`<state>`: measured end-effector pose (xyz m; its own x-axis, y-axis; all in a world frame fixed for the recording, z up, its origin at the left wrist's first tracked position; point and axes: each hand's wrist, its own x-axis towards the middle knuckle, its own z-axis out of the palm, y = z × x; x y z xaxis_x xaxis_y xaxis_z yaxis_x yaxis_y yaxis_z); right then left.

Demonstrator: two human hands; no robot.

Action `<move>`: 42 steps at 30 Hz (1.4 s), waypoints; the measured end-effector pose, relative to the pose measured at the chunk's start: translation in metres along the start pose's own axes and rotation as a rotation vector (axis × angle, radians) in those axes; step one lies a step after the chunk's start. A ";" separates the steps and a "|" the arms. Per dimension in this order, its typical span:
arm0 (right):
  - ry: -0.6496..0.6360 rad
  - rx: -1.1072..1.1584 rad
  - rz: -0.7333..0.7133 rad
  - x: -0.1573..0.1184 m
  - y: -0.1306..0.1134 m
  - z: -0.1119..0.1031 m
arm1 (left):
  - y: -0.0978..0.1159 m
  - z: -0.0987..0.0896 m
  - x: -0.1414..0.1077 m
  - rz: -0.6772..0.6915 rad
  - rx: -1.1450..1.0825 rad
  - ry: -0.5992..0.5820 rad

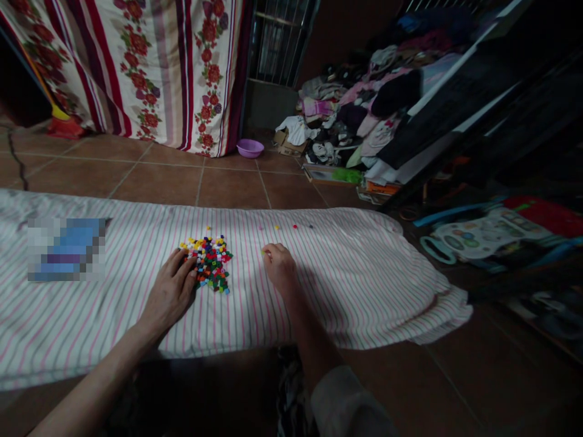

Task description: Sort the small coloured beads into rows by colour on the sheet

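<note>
A heap of small multicoloured plastic pieces [212, 261], like tiny blocks or beads, lies on a striped cloth [364, 273]. My left hand [175, 276] rests at the heap's left edge, palm down, with its fingers stretched out and touching some pieces. To the right of the heap, my right hand [280, 264] pinches a tiny yellow-green piece [263, 252] between thumb and finger, just over the cloth. Beyond that hand, single pieces sit spaced in a row: a pink one [261, 228], a yellow one [277, 227], a red one [295, 226] and a dark one [311, 226].
A blurred-out blue item [68, 249] lies on the cloth at the left. Past the tiled floor [159, 176] hang floral curtains [173, 73], with a purple basin [250, 148] beside them. Clothes [355, 103] are piled at the back right, and a colourful bag [496, 230] lies at the right.
</note>
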<state>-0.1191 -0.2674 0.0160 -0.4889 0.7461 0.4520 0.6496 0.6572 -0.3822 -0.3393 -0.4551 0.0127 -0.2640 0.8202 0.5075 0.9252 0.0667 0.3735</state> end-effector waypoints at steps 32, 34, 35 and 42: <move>-0.229 0.338 -0.130 0.002 -0.063 -0.004 | 0.004 -0.003 0.003 -0.073 -0.052 -0.023; -0.291 0.317 -0.144 -0.001 -0.070 -0.001 | 0.004 -0.003 0.002 -0.068 -0.054 -0.020; -0.314 0.309 -0.146 -0.003 -0.072 0.000 | 0.003 -0.002 0.002 -0.065 -0.056 -0.017; -0.393 0.278 -0.135 -0.004 -0.081 -0.003 | 0.003 0.000 0.002 -0.064 -0.041 -0.010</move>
<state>-0.1677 -0.3239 0.0469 -0.7748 0.6014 0.1948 0.4121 0.7142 -0.5657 -0.3373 -0.4536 0.0147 -0.3191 0.8206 0.4741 0.8946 0.0956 0.4366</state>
